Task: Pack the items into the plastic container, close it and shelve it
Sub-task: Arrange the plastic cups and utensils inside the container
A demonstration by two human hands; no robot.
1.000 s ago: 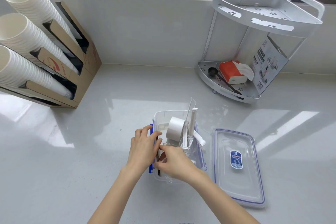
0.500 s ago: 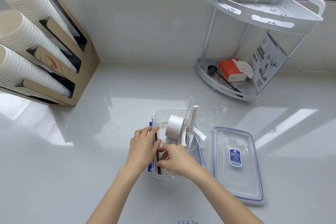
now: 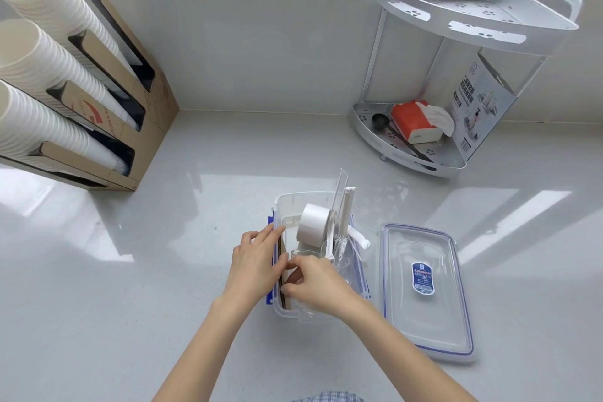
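A clear plastic container (image 3: 295, 202) with blue clips stands on the counter just in front of me. Inside it are a white roll of tape (image 3: 312, 225), upright white wrapped sticks (image 3: 346, 209), clear plastic pieces and a brown flat piece (image 3: 283, 271) along its left wall. My left hand (image 3: 256, 263) rests on the container's left rim, fingers against the brown piece. My right hand (image 3: 315, 284) reaches into the near end and pinches the brown piece's edge. The clear lid (image 3: 425, 290), with a blue label, lies flat to the right.
A cardboard dispenser (image 3: 143, 127) holding stacked white paper cups (image 3: 42, 55) stands at the back left. At the back right is a white two-tier corner shelf (image 3: 470, 10); its lower tier holds a red tissue pack (image 3: 414, 121), a black scoop and a printed card.
My hands stay at the container's left side; the right hand's fingers have shifted slightly along the brown piece. The view has dipped a little.
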